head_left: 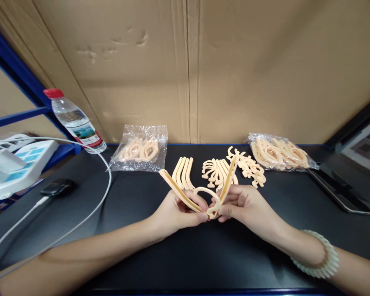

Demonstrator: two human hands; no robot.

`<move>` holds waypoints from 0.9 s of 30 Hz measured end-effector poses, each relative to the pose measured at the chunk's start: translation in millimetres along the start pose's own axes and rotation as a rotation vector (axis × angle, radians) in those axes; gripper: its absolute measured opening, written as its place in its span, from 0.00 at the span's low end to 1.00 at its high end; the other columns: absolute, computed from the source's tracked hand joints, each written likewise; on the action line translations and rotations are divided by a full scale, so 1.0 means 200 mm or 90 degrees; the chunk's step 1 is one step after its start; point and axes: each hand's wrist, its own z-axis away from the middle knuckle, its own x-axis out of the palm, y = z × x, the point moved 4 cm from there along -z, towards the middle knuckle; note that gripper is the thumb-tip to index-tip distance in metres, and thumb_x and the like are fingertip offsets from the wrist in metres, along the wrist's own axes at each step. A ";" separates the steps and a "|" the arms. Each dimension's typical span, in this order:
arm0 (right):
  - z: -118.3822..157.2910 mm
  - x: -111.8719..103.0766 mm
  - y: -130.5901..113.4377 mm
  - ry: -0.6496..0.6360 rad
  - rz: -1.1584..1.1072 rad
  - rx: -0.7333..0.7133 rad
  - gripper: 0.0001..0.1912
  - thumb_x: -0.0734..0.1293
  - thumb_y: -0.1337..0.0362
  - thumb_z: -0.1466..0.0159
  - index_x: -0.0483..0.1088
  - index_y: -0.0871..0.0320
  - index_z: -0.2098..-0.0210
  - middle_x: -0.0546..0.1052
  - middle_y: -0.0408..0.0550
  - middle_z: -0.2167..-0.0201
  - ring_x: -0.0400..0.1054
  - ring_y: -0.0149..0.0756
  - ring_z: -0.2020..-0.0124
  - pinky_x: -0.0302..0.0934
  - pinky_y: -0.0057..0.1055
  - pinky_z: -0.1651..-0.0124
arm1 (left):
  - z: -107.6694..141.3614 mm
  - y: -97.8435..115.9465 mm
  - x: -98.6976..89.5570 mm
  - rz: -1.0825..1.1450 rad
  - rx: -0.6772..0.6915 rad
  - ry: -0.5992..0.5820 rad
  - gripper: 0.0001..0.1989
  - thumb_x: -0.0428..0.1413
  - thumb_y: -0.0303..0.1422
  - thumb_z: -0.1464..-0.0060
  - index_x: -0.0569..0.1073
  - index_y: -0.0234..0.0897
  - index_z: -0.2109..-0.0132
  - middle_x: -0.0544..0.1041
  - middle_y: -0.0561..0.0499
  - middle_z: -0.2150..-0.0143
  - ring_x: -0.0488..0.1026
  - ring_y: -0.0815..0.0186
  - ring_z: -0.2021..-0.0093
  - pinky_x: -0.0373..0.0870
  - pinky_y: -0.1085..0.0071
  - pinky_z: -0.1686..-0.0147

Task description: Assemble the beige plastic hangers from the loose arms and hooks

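Black counter [179, 263] under everything. Clock face centred on the joint between my hands, 12 pointing away from me. White cable [110, 179] loops from about 8 up to 10; my left forearm lies close to it, so a careless sweep that way could snag it. Bottle [75, 123], red cap, stands at 10 beside the cable; a tug there might topple it. Plastic bags of parts: right bag [279, 154] at 2, left bag [138, 153] at 11, both out of harm's way.

Left hand [180, 209] pinches the left arm piece [179, 190] near its inner end; right hand [249, 207] grips the right arm piece [230, 179] low down. The two spread in a V, tips at 10 and 1, with a curved hook [216, 196] at the joint. Fingers crowd that joint, so can't tell whether the ends are seated. If they aren't, pressing off-line could make them slip apart; forcing the V wider could crack the thin plastic.

Loose arm row [182, 170] at 11, mixed pile [217, 168] at 12, small hook pieces [249, 166] at 1. Lowering my knuckles forward would scatter those; the little ones look easiest to lose.
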 end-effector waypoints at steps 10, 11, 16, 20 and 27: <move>0.00 0.00 0.00 0.036 0.009 -0.057 0.07 0.74 0.70 0.48 0.76 0.58 0.69 0.81 0.44 0.73 0.76 0.32 0.70 0.72 0.24 0.68 | 0.01 0.00 0.00 -0.007 0.025 0.069 0.06 0.68 0.26 0.59 0.78 0.33 0.72 0.79 0.50 0.73 0.75 0.67 0.70 0.71 0.74 0.68; 0.00 0.00 0.00 0.041 0.012 -0.059 0.07 0.74 0.69 0.48 0.76 0.58 0.69 0.81 0.44 0.73 0.76 0.32 0.70 0.72 0.24 0.68 | 0.01 0.00 0.00 -0.004 0.028 0.072 0.06 0.68 0.26 0.59 0.78 0.33 0.72 0.80 0.50 0.72 0.75 0.67 0.70 0.71 0.73 0.68; -0.01 0.01 0.00 0.052 0.007 -0.079 0.08 0.74 0.69 0.49 0.76 0.59 0.68 0.81 0.45 0.73 0.77 0.33 0.70 0.71 0.24 0.68 | 0.01 -0.01 -0.01 0.010 0.035 0.085 0.06 0.68 0.26 0.58 0.78 0.34 0.71 0.80 0.49 0.71 0.76 0.66 0.68 0.72 0.72 0.66; 0.00 0.01 0.00 0.064 -0.003 -0.100 0.07 0.74 0.69 0.48 0.75 0.59 0.69 0.82 0.46 0.73 0.77 0.32 0.71 0.71 0.24 0.68 | 0.02 -0.01 0.00 0.012 0.052 0.100 0.06 0.68 0.26 0.57 0.78 0.35 0.73 0.80 0.51 0.71 0.76 0.67 0.68 0.72 0.73 0.66; 0.00 0.01 0.00 0.104 0.010 -0.117 0.08 0.74 0.71 0.51 0.76 0.59 0.70 0.81 0.45 0.74 0.75 0.30 0.74 0.71 0.24 0.68 | 0.02 -0.01 0.00 -0.002 0.061 0.133 0.06 0.68 0.27 0.57 0.78 0.36 0.74 0.79 0.52 0.74 0.75 0.69 0.69 0.70 0.75 0.69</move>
